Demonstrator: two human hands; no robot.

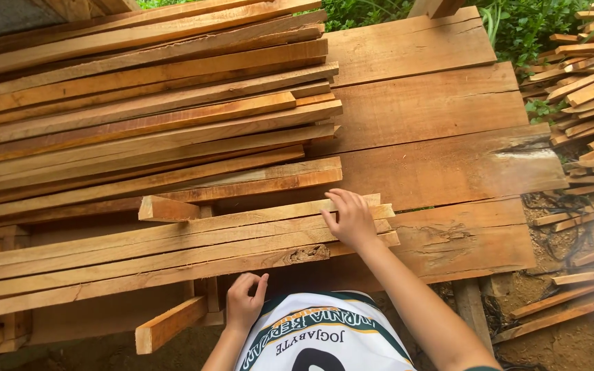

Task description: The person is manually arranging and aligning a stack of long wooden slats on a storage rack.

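Observation:
My right hand [349, 218] rests with fingers spread on the right ends of several long thin wooden strips [173, 251] lying side by side on the bench. My left hand [245, 301] hovers just below the nearest strip's edge, fingers curled with thumb and forefinger pinched, holding nothing I can see. A bigger stack of wooden strips [146, 103] lies farther back, running left to right.
Wide rough planks [434, 110] form the bench top on the right. A short wooden block [168, 208] sits across the strips, another block [170, 324] juts out below. A pile of offcut strips [586, 96] lies on the ground at right, with green plants behind.

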